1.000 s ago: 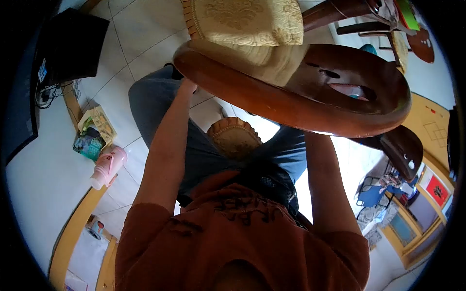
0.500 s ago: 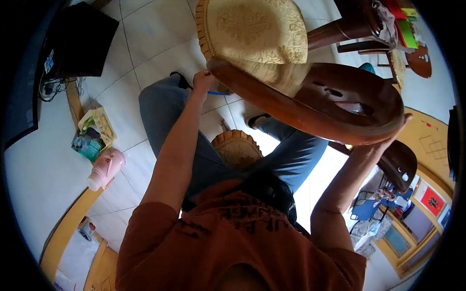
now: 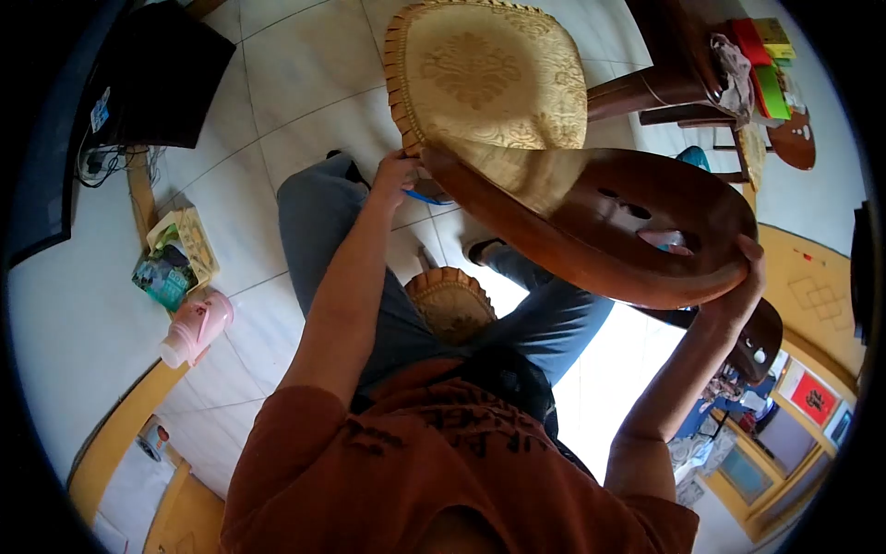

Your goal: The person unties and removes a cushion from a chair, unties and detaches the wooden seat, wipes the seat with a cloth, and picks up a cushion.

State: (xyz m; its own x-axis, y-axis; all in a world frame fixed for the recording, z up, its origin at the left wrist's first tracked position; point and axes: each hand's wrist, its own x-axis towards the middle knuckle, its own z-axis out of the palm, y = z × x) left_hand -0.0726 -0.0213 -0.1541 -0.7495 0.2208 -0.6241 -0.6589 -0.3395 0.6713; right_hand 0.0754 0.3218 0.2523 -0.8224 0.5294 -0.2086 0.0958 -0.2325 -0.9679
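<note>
"How's the grip?"
"Right hand clamped on the right end of the chair back, before the body. Left hand by its far left end; hold unclear. I'd brace the back evenly, without twisting."
"Containers?"
"Left: pink jug, contents hidden; just beyond, a box with green items."

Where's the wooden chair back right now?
In the head view, the chair back is right of centre, below the patterned seat, touching the right hand.
</note>
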